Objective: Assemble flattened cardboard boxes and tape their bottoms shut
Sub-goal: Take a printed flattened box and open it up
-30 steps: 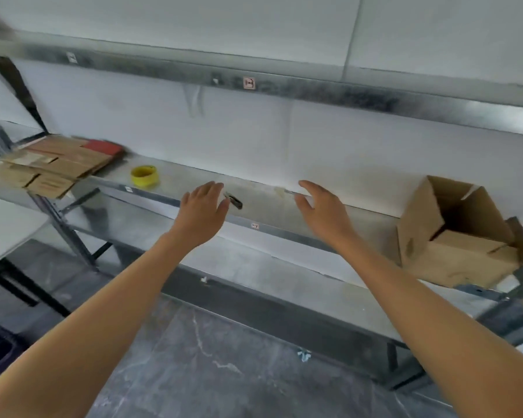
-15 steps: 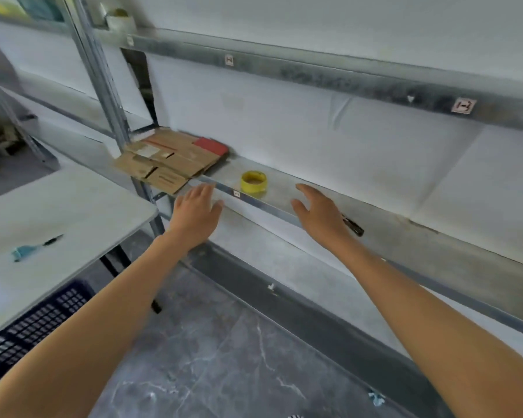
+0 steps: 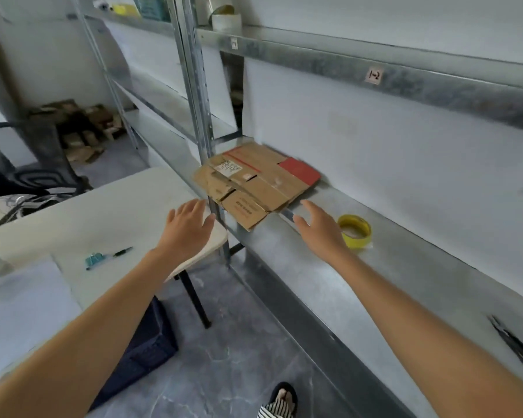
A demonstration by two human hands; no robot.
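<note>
Stack of flattened cardboard boxes [image 3: 254,182] lay flat at the left end of a metal shelf [image 3: 314,282], hard by the perforated upright post [image 3: 200,116]. Stack sat skewed to the shelf: long axis ran from far left to near right, and the near corner poked out past the front lip. Brown corrugated board, creased and worn, flaps overlapping. One red panel at the far right corner, a white label with scribbled marks near the far left.

Left hand [image 3: 187,227] hovered above the rounded corner of the white tabletop [image 3: 73,218], fingers straight and spread, holding nothing. Right hand [image 3: 320,230] was over the shelf just near and right of the stack, fingers wide and loosely extended, also holding nothing. Could not tell whether the fingertips touched the cardboard.

Yellow tape roll [image 3: 355,232] lay flat on the shelf, just right of the right hand. A thin black tool [image 3: 517,348] lay further right on the same shelf, well apart from the tape.

Shelf was dull galvanised steel, smooth. A pen [image 3: 115,254] lay on the tabletop, with a dark crate [image 3: 145,342] on the grey veined floor below.
</note>
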